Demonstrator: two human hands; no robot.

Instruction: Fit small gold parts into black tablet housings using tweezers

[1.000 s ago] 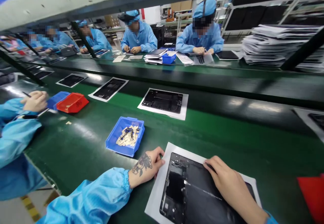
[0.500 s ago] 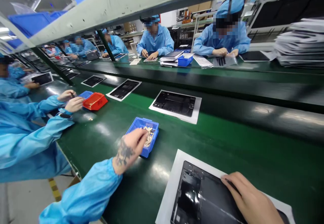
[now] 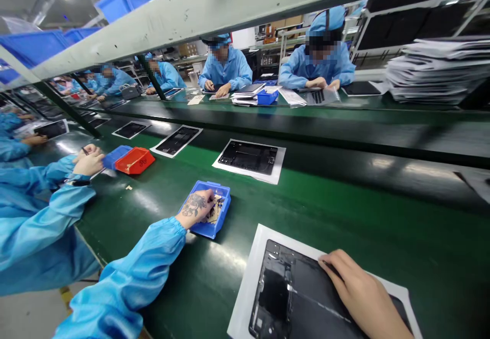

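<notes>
My left hand [image 3: 197,206] reaches into a small blue bin [image 3: 226,211]. Its fingers are bent together among the pale and black small pieces [image 3: 216,211] inside; what they pinch is hidden. At the lower right, a black tablet housing [image 3: 306,298] lies on a white sheet [image 3: 245,288]. Over the upper edge of the housing rests my right hand [image 3: 356,283], fingers curled together. A slim dark stick-like tool [image 3: 332,267] shows between the thumb and forefinger, mostly covered by them.
More tablet housings on white sheets, one nearest [image 3: 248,158], line the belt. A red bin [image 3: 135,161] stands beside a co-worker's hands [image 3: 88,160] at left. Co-workers sit opposite, near a tall stack of sheets [image 3: 436,71]. A pale beam [image 3: 172,17] crosses overhead.
My left hand has gone down deeper into the blue bin, its fingers now among the pieces. My right hand stays on the housing. The view has shifted, so most things appear farther left.
</notes>
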